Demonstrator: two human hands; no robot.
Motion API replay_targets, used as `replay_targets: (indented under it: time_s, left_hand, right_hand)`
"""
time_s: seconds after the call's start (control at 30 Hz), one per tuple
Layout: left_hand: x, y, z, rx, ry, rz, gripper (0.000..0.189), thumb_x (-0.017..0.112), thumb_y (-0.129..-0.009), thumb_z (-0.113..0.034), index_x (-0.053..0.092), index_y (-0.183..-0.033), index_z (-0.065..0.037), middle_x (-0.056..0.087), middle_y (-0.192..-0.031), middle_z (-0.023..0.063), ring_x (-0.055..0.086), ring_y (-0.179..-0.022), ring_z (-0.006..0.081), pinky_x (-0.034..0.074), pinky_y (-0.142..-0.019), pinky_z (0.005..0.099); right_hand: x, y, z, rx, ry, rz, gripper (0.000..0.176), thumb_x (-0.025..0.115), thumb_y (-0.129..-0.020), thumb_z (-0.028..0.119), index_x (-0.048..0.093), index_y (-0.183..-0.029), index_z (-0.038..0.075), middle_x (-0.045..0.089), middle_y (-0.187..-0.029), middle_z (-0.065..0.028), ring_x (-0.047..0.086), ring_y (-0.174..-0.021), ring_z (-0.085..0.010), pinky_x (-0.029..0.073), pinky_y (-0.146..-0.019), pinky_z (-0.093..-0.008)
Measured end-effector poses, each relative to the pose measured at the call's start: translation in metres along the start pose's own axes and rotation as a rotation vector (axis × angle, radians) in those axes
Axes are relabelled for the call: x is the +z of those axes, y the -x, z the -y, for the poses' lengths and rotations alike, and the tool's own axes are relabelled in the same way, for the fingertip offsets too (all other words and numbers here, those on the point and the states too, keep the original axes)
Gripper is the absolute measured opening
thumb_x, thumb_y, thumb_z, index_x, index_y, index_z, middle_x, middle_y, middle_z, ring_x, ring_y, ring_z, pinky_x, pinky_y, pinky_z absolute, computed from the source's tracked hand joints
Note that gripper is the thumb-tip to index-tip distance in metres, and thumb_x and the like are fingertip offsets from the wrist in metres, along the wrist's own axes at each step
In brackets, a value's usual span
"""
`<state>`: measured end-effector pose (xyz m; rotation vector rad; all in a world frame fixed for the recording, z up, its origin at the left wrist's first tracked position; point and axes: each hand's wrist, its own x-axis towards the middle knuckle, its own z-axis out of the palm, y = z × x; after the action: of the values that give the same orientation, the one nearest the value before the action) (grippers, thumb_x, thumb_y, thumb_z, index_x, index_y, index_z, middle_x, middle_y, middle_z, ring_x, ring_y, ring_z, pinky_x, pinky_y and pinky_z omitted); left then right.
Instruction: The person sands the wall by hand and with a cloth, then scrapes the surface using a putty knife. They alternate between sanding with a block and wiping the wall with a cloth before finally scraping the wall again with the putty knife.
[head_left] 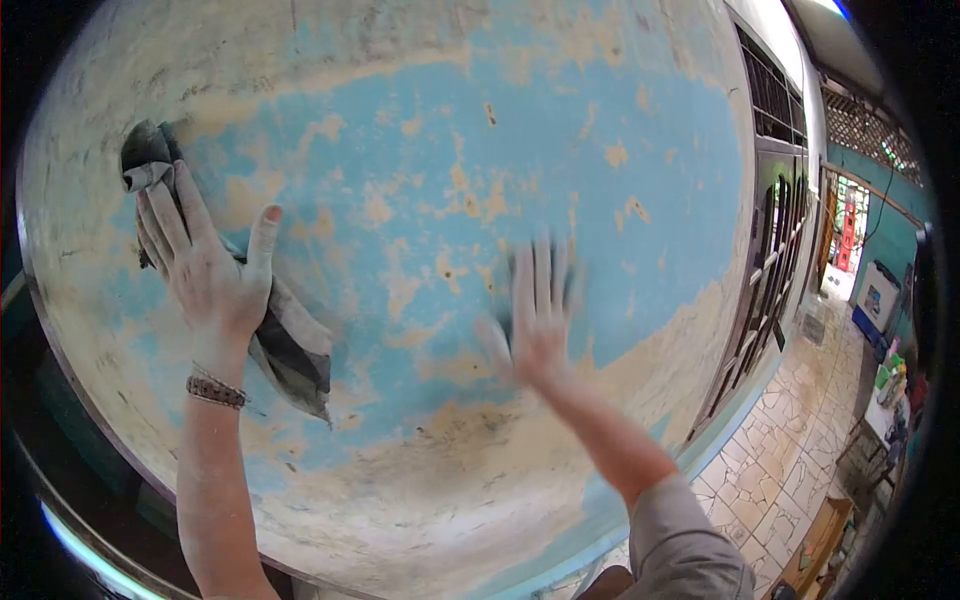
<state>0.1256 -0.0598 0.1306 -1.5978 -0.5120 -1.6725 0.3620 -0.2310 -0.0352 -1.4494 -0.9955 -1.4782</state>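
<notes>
In the head view, my left hand (205, 275) lies flat with its fingers stretched out and thumb apart, over a crumpled dark grey cloth-like sheet (295, 340). The sheet sticks out above the fingertips and below the palm, pinned against a worn blue and cream painted wall (390, 250). Pale dust coats this hand, and a beaded bracelet (216, 390) circles the wrist. My right hand (540, 320) is flat against the blue patch, fingers extended, smeared by motion. Dark areas show beside its fingers; whether these are shadow or a sheet beneath, I cannot make out.
Along the right side, a barred window or door (775, 220) adjoins the wall. A floor of irregular pale tiles (770, 430) runs below it. A cluttered table (880, 415) and a wooden piece (815, 550) stand farther right. Small dark holes dot the wall.
</notes>
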Motion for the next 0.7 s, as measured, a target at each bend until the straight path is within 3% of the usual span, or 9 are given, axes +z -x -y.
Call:
replay_targets:
  time_s: [0.1, 0.17, 0.27, 0.37, 0.47, 0.53, 0.63, 0.67, 0.7]
  left_hand:
    - [0.000, 0.000, 0.000, -0.012, 0.004, 0.007, 0.093, 0.053, -0.090, -0.063, 0.025, -0.151, 0.001, 0.023, -0.153, 0.0283, 0.015, -0.144, 0.0449, 0.011, -0.117, 0.0539]
    - [0.000, -0.001, 0.001, 0.002, 0.016, 0.004, 0.093, 0.053, -0.089, -0.063, 0.025, -0.151, 0.001, 0.023, -0.153, 0.0281, 0.015, -0.144, 0.0451, 0.011, -0.117, 0.0540]
    - [0.000, 0.002, 0.002, 0.003, 0.025, 0.009, 0.093, 0.053, -0.089, -0.064, 0.025, -0.151, 0.000, 0.023, -0.153, 0.0277, 0.015, -0.144, 0.0451, 0.011, -0.117, 0.0542]
    - [0.001, -0.002, 0.001, -0.009, 0.020, -0.014, 0.094, 0.052, -0.089, -0.065, 0.025, -0.151, 0.000, 0.022, -0.154, 0.0273, 0.015, -0.144, 0.0448, 0.010, -0.118, 0.0543]
    - [-0.001, -0.001, -0.001, -0.037, 0.002, -0.006, 0.095, 0.050, -0.089, -0.066, 0.024, -0.151, 0.000, 0.022, -0.154, 0.0268, 0.014, -0.145, 0.0445, 0.010, -0.118, 0.0544]
    - [-0.002, -0.001, -0.001, -0.026, 0.001, 0.010, 0.095, 0.050, -0.089, -0.067, 0.024, -0.151, 0.001, 0.022, -0.154, 0.0266, 0.014, -0.145, 0.0444, 0.010, -0.118, 0.0545]
    - [0.000, 0.002, 0.000, -0.012, -0.003, 0.018, 0.096, 0.050, -0.089, -0.067, 0.024, -0.150, 0.002, 0.023, -0.153, 0.0264, 0.014, -0.145, 0.0446, 0.010, -0.118, 0.0545]
    - [0.000, 0.001, 0.001, -0.005, -0.002, 0.018, 0.096, 0.050, -0.089, -0.067, 0.024, -0.150, 0.003, 0.023, -0.153, 0.0265, 0.014, -0.145, 0.0445, 0.009, -0.118, 0.0544]
    - [-0.001, 0.001, 0.002, -0.001, -0.002, 0.017, 0.096, 0.050, -0.089, -0.067, 0.025, -0.150, 0.003, 0.023, -0.153, 0.0265, 0.013, -0.145, 0.0445, 0.009, -0.118, 0.0544]
  right_hand:
    - [0.021, -0.166, -0.003, -0.122, -0.003, -0.141, 0.082, 0.047, -0.094, 0.057, 0.032, -0.147, -0.004, 0.029, -0.154, -0.0250, 0.019, -0.145, -0.0440, 0.003, -0.115, -0.0628]
    - [0.030, -0.198, 0.002, -0.117, -0.041, -0.199, 0.084, 0.045, -0.094, 0.059, 0.031, -0.148, -0.003, 0.029, -0.154, -0.0238, 0.019, -0.145, -0.0437, 0.003, -0.115, -0.0629]
    - [0.015, -0.145, 0.017, -0.094, -0.001, -0.077, 0.084, 0.043, -0.094, 0.061, 0.032, -0.148, -0.003, 0.029, -0.154, -0.0239, 0.019, -0.145, -0.0435, 0.002, -0.115, -0.0625]
    - [0.009, 0.024, 0.013, -0.052, -0.013, 0.074, 0.087, 0.043, -0.093, 0.062, 0.033, -0.147, -0.005, 0.028, -0.155, -0.0252, 0.017, -0.146, -0.0441, 0.000, -0.115, -0.0627]
    - [0.006, 0.054, 0.021, -0.026, 0.012, 0.086, 0.088, 0.044, -0.093, 0.063, 0.032, -0.147, -0.006, 0.026, -0.155, -0.0253, 0.016, -0.146, -0.0444, -0.001, -0.114, -0.0629]
    - [0.008, -0.038, 0.024, -0.075, 0.023, 0.068, 0.088, 0.042, -0.093, 0.064, 0.033, -0.147, -0.005, 0.026, -0.156, -0.0250, 0.018, -0.146, -0.0436, 0.001, -0.114, -0.0634]
    - [0.032, -0.188, 0.032, -0.132, 0.025, -0.141, 0.088, 0.044, -0.092, 0.065, 0.035, -0.146, -0.004, 0.026, -0.155, -0.0243, 0.021, -0.145, -0.0419, 0.004, -0.115, -0.0631]
    - [0.041, -0.213, 0.034, -0.132, -0.011, -0.239, 0.087, 0.045, -0.091, 0.064, 0.036, -0.145, -0.004, 0.027, -0.155, -0.0242, 0.022, -0.145, -0.0415, 0.006, -0.115, -0.0631]
    - [0.041, -0.207, 0.037, -0.121, -0.001, -0.204, 0.087, 0.046, -0.091, 0.064, 0.036, -0.145, -0.004, 0.027, -0.155, -0.0241, 0.022, -0.145, -0.0418, 0.005, -0.115, -0.0629]
